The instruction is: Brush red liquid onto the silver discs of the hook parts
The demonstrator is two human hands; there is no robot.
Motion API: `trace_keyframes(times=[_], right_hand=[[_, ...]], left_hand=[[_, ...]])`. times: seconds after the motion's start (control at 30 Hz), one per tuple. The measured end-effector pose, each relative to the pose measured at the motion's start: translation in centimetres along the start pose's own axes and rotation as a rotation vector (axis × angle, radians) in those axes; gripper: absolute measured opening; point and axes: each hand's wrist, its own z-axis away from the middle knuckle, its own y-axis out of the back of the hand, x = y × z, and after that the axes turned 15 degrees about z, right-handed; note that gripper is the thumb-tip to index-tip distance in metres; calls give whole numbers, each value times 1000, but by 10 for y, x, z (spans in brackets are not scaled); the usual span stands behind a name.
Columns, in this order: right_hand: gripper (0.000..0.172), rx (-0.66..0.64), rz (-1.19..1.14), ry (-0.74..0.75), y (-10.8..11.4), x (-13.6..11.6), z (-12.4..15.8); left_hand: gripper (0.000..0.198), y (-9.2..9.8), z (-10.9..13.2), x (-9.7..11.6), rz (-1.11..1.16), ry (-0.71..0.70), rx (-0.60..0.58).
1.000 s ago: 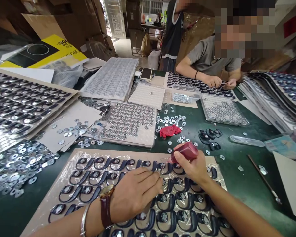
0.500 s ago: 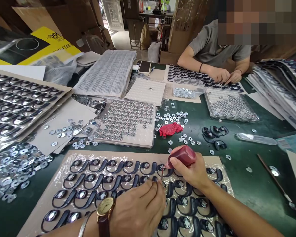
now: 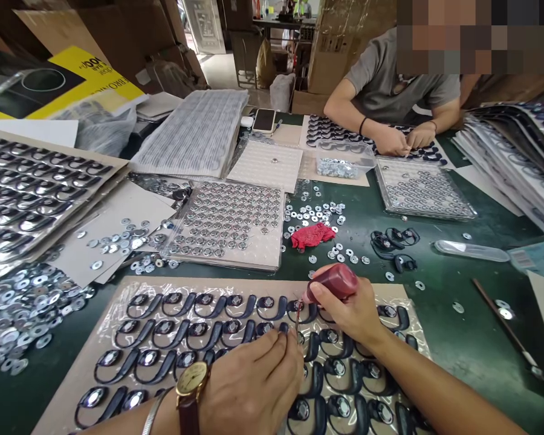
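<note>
My right hand (image 3: 360,311) is wrapped round a dark red squeeze bottle (image 3: 334,283), tilted with its tip down and to the left. The tip is over an ear-hook earphone part (image 3: 295,309) in the top row of the board (image 3: 113,314). My left hand (image 3: 258,374) has its fingers pressed together just below that tip. A thin reddish-brown sliver (image 3: 298,323) stands between the left fingertips and the bottle tip; whether the fingers grip it I cannot tell. Rows of black ear-hook parts lie under clear film on the board, partly covered by my hands.
Behind the board lie a tray of round metal-rimmed parts (image 3: 229,220), a red cloth (image 3: 312,235) and loose washers (image 3: 36,314). Loose earhooks (image 3: 394,241) and a thin brown stick (image 3: 503,320) are to the right. Across the table, a co-worker's hands (image 3: 405,140) work over another board.
The view has shifted slightly. My hands and the red bottle keep nearly the same pose over the board. The co-worker's hands have moved a little to the left.
</note>
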Motion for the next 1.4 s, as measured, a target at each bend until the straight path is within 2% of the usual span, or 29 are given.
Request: trace_keyframes(times=[0.27, 0.53, 0.67, 0.97, 1.4], right_hand=[[14, 36, 43, -40, 1, 3, -1], [14, 60, 32, -43, 5, -4, -1], [17, 84, 36, -52, 5, -9, -4], [21, 48, 100, -42, 8, -9, -3], [24, 24, -25, -65, 8, -10, -4]], left_hand=[[29, -1, 4, -1, 18, -3, -16], [32, 1, 7, -6, 152, 108, -27], [28, 6, 5, -9, 186, 132, 16], [27, 9, -1, -13, 226, 144, 82], [32, 8, 9, -16, 357, 224, 47]])
